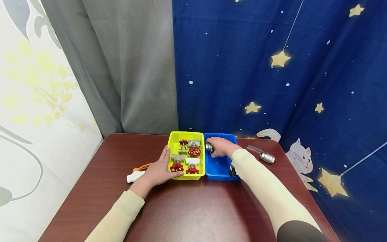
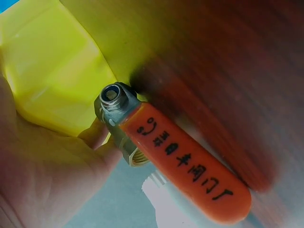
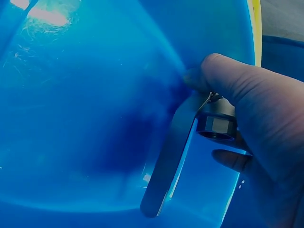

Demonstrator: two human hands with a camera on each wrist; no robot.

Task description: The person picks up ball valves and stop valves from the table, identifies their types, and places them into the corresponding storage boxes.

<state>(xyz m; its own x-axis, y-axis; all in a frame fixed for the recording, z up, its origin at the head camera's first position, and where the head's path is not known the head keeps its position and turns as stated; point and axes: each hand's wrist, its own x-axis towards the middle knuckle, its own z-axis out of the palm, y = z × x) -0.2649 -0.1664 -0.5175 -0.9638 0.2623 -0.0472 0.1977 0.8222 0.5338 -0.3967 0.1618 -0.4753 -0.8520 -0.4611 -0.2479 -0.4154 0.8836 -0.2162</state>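
Observation:
In the head view my right hand (image 1: 222,147) grips a metal ball valve (image 1: 209,147) inside the blue bin (image 1: 217,176). The right wrist view shows the valve's flat lever (image 3: 167,164) pointing away from the thumb. My left hand (image 1: 160,170) rests against the yellow bin (image 1: 186,177), its fingers straight along the left side and the thumb over the front rim. Several valves with red handwheels (image 1: 194,152) lie in the yellow bin. Beside the left hand on the table is a ball valve with an orange lever (image 2: 185,164), marked with black characters.
A white plastic piece (image 1: 135,176) lies left of the yellow bin, by the orange lever. Another lever ball valve (image 1: 267,157) is on the table right of the blue bin. Grey and blue curtains (image 1: 242,67) hang behind the brown table (image 1: 193,211).

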